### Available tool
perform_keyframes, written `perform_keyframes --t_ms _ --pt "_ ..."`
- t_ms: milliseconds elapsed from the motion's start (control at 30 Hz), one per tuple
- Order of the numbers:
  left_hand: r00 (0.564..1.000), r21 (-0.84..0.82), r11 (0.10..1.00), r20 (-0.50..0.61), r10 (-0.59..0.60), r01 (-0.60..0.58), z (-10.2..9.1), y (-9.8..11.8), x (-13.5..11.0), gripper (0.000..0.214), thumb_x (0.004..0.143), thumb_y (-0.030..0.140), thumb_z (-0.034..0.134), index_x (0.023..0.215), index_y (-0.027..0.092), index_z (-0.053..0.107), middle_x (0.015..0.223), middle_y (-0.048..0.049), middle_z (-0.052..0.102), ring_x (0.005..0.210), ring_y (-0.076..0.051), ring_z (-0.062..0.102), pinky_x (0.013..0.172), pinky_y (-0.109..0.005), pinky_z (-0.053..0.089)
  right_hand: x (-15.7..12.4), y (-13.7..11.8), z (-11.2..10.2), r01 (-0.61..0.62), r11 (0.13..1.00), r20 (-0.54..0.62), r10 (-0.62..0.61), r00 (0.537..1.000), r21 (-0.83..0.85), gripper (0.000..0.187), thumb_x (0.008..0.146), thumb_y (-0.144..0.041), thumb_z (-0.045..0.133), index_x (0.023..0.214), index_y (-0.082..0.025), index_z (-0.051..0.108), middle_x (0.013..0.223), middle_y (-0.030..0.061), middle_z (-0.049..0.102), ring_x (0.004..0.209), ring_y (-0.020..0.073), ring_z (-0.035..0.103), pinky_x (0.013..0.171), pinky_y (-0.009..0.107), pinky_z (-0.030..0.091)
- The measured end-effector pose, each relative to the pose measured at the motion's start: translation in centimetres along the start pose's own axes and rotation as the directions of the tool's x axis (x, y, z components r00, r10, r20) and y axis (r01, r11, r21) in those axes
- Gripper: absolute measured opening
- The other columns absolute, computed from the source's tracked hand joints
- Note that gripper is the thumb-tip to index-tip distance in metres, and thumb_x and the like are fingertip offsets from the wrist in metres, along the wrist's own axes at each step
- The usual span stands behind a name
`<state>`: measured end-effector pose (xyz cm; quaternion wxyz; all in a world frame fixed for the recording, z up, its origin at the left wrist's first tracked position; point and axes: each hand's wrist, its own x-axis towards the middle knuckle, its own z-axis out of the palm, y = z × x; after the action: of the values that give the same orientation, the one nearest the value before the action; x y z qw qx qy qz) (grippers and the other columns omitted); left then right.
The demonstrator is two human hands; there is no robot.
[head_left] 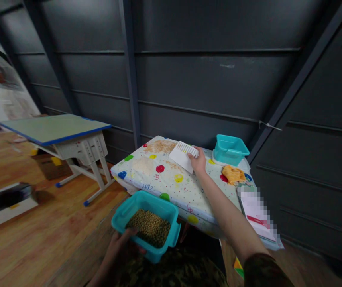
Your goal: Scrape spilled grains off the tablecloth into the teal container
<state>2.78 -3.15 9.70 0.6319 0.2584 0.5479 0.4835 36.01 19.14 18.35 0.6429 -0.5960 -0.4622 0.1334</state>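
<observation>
My left hand [120, 243] grips the near left side of a teal plastic tub [126, 203] below the table's front edge. A layer of small round tan-green beans [150, 225] covers its bottom. Over the table, my right hand [198, 161] is closed on the right edge of a flat white slotted plate [180, 160], with rows of slots along its far part. Just beyond the plate, tan grains [160, 146] are spread on the tablecloth. Nearer and to the left lies a pale, whitish patch of grains or powder [143, 165].
A dotted tablecloth [159, 181] covers the table. At its right are a second teal tub [230, 148], an orange cloth [233, 174] and papers [256, 211]. A dark panelled wall [219, 83] stands behind. Leftward are a green-topped desk [60, 128] and a person [6, 79].
</observation>
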Motion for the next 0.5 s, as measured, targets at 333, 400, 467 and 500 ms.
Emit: perform_keyframes --t_ms 333,400,467,500 --pt "0.998 -0.016 1.0 -0.058 -0.022 0.021 -0.2 -1.3 0.6 0.048 0.06 0.046 0.1 0.084 0.028 0.062 0.047 0.0031 0.066 0.047 -0.031 0.075 0.043 -0.034 0.052 2.6 0.6 0.3 0.014 1.0 0.044 -0.015 0.999 0.003 0.041 0.07 -0.034 0.085 0.107 -0.026 0.071 0.104 0.0049 0.083 0.101 0.0305 0.073 0.099 0.047 0.058" --pt "0.997 -0.017 0.999 -0.064 -0.053 0.052 -0.1 -1.3 0.7 0.049 0.057 0.045 0.1 0.082 0.029 0.061 0.044 0.0028 0.063 0.05 -0.034 0.077 0.042 -0.033 0.05 3.6 0.0 0.6 -0.02 1.0 0.102 0.018 0.995 0.023 0.031 0.072 -0.035 0.088 0.096 -0.025 0.071 0.098 0.0044 0.083 0.098 0.0292 0.074 0.097 0.047 0.058" --pt "0.995 -0.013 0.996 -0.044 -0.086 0.085 0.0 -1.0 0.8 0.049 0.054 0.043 0.101 0.078 0.03 0.06 0.045 0.0007 0.065 0.054 -0.037 0.079 0.042 -0.035 0.051 4.5 -0.7 1.1 -0.056 0.995 0.198 0.039 0.979 0.085 0.026 0.073 -0.035 0.09 0.086 -0.023 0.072 0.091 0.0043 0.082 0.093 0.0277 0.074 0.095 0.046 0.059" --pt "0.994 -0.009 0.995 -0.036 -0.102 0.102 0.0 -0.9 0.8 0.049 0.053 0.042 0.101 0.076 0.031 0.06 0.045 -0.0001 0.065 0.054 -0.038 0.079 0.042 -0.036 0.052 4.8 -0.9 1.4 -0.077 0.99 0.246 0.046 0.968 0.118 0.025 0.072 -0.036 0.092 0.083 -0.022 0.073 0.088 0.004 0.082 0.09 0.0269 0.074 0.093 0.045 0.06"
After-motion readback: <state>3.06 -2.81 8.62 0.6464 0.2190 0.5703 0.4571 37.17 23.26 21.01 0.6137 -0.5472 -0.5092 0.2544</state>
